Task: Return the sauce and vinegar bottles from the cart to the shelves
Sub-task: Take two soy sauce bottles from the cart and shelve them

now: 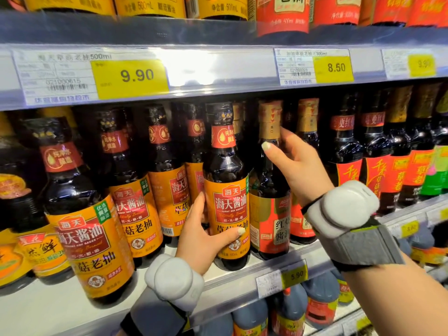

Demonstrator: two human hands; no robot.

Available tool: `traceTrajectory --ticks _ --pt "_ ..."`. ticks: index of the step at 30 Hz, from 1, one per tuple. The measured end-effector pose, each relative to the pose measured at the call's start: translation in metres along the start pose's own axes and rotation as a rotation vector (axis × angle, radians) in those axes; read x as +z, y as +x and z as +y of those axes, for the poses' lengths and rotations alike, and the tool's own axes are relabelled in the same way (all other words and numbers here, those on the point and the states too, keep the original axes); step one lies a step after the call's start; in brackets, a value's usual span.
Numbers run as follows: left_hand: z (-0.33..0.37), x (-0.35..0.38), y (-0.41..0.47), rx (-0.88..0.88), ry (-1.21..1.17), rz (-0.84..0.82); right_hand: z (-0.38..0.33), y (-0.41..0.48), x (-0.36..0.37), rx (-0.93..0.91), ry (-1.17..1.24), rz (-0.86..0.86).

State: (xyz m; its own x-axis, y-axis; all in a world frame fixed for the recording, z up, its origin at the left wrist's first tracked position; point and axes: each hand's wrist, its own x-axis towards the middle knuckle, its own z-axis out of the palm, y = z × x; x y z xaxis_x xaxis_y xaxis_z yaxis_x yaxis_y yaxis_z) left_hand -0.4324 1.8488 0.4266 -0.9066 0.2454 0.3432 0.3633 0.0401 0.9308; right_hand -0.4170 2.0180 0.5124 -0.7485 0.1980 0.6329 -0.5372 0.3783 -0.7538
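At the far left, a row of orange-labelled bottles [94,234] stands on the middle shelf [60,309], labels facing out. Our left hand [203,238] wraps the lower body of one more orange-labelled soy sauce bottle [226,204], thumb across its label and fingers curled behind. We judge that this low grip steadies the base as the bottle sits at the shelf's front edge, among its own kind. Just beside it, seemingly touching, stands a gold-capped bottle [269,214] with a red label. Our right hand [299,166] pinches its neck between thumb and fingers, probably to keep it upright and guide it into line. Further right come red-labelled bottles [351,170]. The cart is out of view.
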Motion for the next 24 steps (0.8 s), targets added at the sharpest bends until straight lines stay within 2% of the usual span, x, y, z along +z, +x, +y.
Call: traceTrajectory --ticks 6,18,24 --pt "-0.001 0.002 -0.001 0.013 0.005 0.011 0.0 -0.003 0.003 0.016 0.159 0.106" --pt "-0.005 0.003 -0.001 0.023 0.017 0.008 0.0 -0.006 0.005 -0.025 0.106 0.095" --pt "-0.001 0.002 -0.001 0.013 0.048 0.009 0.0 -0.017 0.004 -0.056 0.126 0.18"
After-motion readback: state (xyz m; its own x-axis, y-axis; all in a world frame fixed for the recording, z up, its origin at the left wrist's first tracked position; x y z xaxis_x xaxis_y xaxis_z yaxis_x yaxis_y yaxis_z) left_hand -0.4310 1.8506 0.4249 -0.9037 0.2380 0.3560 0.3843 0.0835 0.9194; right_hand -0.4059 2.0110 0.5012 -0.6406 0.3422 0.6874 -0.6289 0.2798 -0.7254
